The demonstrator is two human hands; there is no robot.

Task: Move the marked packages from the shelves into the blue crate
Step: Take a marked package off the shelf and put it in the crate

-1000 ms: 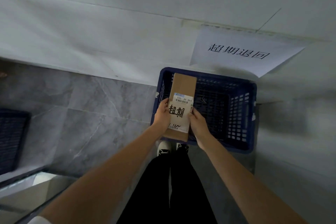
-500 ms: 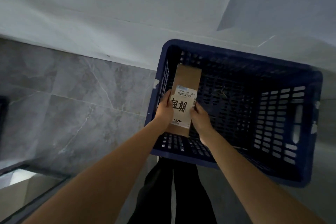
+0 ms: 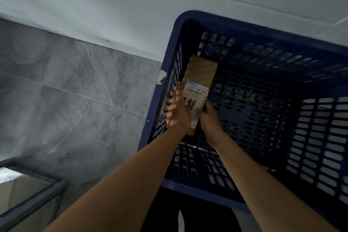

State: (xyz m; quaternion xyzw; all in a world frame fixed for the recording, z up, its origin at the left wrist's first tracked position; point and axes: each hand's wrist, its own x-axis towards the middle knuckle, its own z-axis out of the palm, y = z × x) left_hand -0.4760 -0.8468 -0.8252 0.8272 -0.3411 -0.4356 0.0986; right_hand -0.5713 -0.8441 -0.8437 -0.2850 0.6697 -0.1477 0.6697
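A long brown cardboard package [image 3: 202, 73] with a white shipping label and black handwritten marks is down inside the blue crate [image 3: 188, 19], close along its left wall. My left hand [image 3: 178, 112] grips the package's left edge and my right hand [image 3: 208, 117] grips its right edge, both low in the crate. The near end of the package is hidden behind my hands. Whether the package touches the crate floor I cannot tell.
The crate stands on grey marbled floor tiles [image 3: 75, 100] against a white wall [image 3: 131, 5]. A dark metal shelf frame [image 3: 33, 199] sits at lower left. My black trousers show below the crate. The crate's slotted floor holds bits of debris.
My hands have lowered the package deeper into the crate along its left wall. The view has moved closer and further down over the crate.
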